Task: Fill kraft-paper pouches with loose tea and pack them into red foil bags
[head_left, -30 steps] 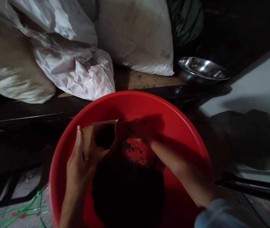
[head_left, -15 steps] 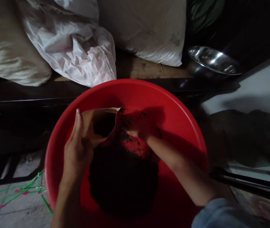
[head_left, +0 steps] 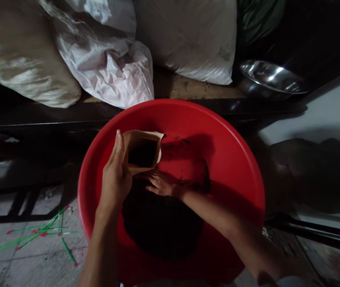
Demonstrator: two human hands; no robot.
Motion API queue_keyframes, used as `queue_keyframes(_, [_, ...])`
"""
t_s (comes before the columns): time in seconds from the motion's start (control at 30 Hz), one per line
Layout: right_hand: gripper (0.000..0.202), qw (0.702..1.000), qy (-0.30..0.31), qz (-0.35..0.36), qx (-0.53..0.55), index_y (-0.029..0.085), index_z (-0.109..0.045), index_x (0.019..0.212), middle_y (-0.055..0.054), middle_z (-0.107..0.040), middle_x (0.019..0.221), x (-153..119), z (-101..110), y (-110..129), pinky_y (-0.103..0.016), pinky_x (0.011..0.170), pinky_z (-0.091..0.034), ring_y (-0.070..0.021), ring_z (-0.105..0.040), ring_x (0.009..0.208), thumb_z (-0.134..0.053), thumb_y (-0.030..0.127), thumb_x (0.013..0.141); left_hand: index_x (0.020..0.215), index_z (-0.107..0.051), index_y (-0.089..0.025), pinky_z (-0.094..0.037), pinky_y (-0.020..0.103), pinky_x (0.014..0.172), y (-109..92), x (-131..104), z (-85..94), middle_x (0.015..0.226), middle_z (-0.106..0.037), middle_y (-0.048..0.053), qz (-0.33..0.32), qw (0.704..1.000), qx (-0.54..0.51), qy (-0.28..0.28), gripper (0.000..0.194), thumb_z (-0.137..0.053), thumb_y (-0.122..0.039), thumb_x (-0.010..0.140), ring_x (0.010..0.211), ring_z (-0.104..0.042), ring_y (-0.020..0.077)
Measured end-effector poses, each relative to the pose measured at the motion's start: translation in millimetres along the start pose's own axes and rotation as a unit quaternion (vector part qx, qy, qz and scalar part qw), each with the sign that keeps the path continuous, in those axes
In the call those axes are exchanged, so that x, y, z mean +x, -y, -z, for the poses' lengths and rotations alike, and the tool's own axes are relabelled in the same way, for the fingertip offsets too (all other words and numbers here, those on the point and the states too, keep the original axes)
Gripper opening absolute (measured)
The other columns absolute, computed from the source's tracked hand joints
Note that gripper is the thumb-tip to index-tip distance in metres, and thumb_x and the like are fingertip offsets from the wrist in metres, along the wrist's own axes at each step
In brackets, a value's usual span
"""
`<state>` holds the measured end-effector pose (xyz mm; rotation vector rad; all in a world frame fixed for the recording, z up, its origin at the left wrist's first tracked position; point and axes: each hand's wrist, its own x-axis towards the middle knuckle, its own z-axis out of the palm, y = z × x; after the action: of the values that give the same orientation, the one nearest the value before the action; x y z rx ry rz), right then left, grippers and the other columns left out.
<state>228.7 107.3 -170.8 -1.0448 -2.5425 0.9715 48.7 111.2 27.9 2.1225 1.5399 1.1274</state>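
Note:
My left hand (head_left: 116, 175) grips the left side of a brown paper bag (head_left: 131, 169), its mouth tilted toward me and dark inside. Just below the bag, my right hand (head_left: 161, 184) reaches in from the right with its fingers stretched out and apart, at the upper edge of a dark, soil-like heap (head_left: 164, 227). Whether its fingertips touch the bag is hard to see. Both hands are inside a large red basin (head_left: 232, 139), where dark crumbs are scattered on the far wall.
Behind the basin, a dark shelf (head_left: 53, 115) bears several stuffed sacks (head_left: 187, 40) and a shiny metal bowl (head_left: 273, 79). Thin green sticks with red ends (head_left: 48, 229) lie on the tiled floor at the left. Black metal bars (head_left: 316, 233) stand at the right.
My right hand has moved from beyond the bag's right edge down to the dark heap below it. The bag stands more upright with its mouth wider. The view has shifted slightly left.

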Motion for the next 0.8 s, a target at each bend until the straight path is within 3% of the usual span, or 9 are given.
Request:
queue_keyframes(0.1, [0.061, 0.997, 0.042, 0.009, 0.057, 0.025, -0.046, 0.159, -0.010, -0.040, 0.167, 3, -10, 20, -0.043, 0.127, -0.035, -0.0246, -0.041, 0.154, -0.059, 0.047, 0.103, 0.168, -0.020, -0.034, -0.035, 0.042, 0.128, -1, 0, 0.6, 0.171, -0.028, -0.003, 0.000, 1.000, -0.007, -0.006, 0.097, -0.043, 0.003, 0.082, 0.155, -0.036, 0.0225])
queue_keyframes(0.2, [0.061, 0.994, 0.052, 0.003, 0.097, 0.029, -0.048, 0.157, -0.008, -0.040, 0.168, 5, -19, 38, -0.042, 0.127, -0.034, -0.0251, -0.039, 0.155, -0.061, 0.049, 0.102, 0.168, -0.018, -0.034, -0.039, 0.041, 0.126, -1, 1, 0.6, 0.170, -0.030, -0.003, 0.001, 1.000, -0.013, -0.008, 0.099, -0.041, 0.006, 0.080, 0.154, -0.038, 0.0210])
queue_keyframes(0.37, [0.087, 0.988, 0.110, -0.017, 0.112, 0.034, -0.046, 0.158, -0.012, -0.026, 0.172, 7, -10, 69, -0.062, 0.127, -0.024, -0.0419, -0.028, 0.157, -0.076, 0.066, 0.083, 0.168, -0.017, -0.033, -0.041, 0.040, 0.125, 0, 1, 0.3, 0.170, -0.027, -0.003, -0.003, 1.000, -0.006, -0.001, 0.104, -0.040, 0.007, 0.075, 0.153, -0.040, 0.0216])
queue_keyframes(0.43, [0.080, 0.985, 0.126, -0.033, 0.109, 0.037, -0.054, 0.150, -0.010, -0.040, 0.164, 7, -3, 80, -0.060, 0.123, -0.034, -0.0399, -0.043, 0.148, -0.081, 0.062, 0.079, 0.168, -0.018, -0.033, -0.040, 0.040, 0.126, 1, 1, 0.2, 0.171, -0.027, -0.002, -0.009, 1.000, -0.010, 0.001, 0.104, -0.041, 0.007, 0.075, 0.154, -0.038, 0.0219])
queue_keyframes(0.5, [0.067, 0.984, 0.128, -0.067, 0.100, 0.035, -0.064, 0.139, -0.009, -0.055, 0.148, 4, 0, 89, -0.049, 0.113, -0.047, -0.0329, -0.060, 0.130, -0.082, 0.056, 0.078, 0.168, -0.018, -0.033, -0.036, 0.040, 0.128, 1, 0, -0.1, 0.170, -0.028, -0.004, -0.011, 1.000, -0.021, 0.003, 0.104, -0.042, 0.007, 0.075, 0.156, -0.035, 0.0216])
queue_keyframes(0.63, [0.063, 0.981, 0.140, -0.125, 0.050, 0.031, -0.071, 0.129, -0.011, -0.060, 0.140, -12, -1, 96, -0.044, 0.096, -0.055, -0.0320, -0.069, 0.111, -0.086, 0.054, 0.072, 0.168, -0.015, -0.036, -0.035, 0.042, 0.128, 1, -2, -0.4, 0.171, -0.027, -0.004, -0.022, 0.999, -0.032, 0.015, 0.107, -0.043, 0.008, 0.074, 0.156, -0.033, 0.0219])
queue_keyframes(0.7, [0.053, 0.983, 0.123, -0.115, 0.077, 0.031, -0.075, 0.117, -0.007, -0.065, 0.129, -26, 2, 97, -0.038, 0.087, -0.056, -0.0273, -0.071, 0.100, -0.088, 0.048, 0.069, 0.169, -0.012, -0.035, -0.035, 0.042, 0.128, 0, -4, -0.4, 0.173, -0.024, -0.003, -0.037, 0.998, -0.037, 0.031, 0.111, -0.041, 0.009, 0.072, 0.157, -0.032, 0.0223])
queue_keyframes(0.8, [0.035, 0.982, -0.009, -0.065, 0.180, 0.028, -0.076, 0.098, -0.002, -0.070, 0.112, -51, 28, 104, -0.031, 0.087, -0.055, -0.0209, -0.070, 0.095, -0.088, 0.034, 0.065, 0.169, -0.010, -0.035, -0.032, 0.041, 0.130, -4, -9, -1.5, 0.174, -0.018, -0.003, -0.058, 0.994, -0.065, 0.062, 0.115, -0.037, 0.011, 0.068, 0.159, -0.027, 0.0212])
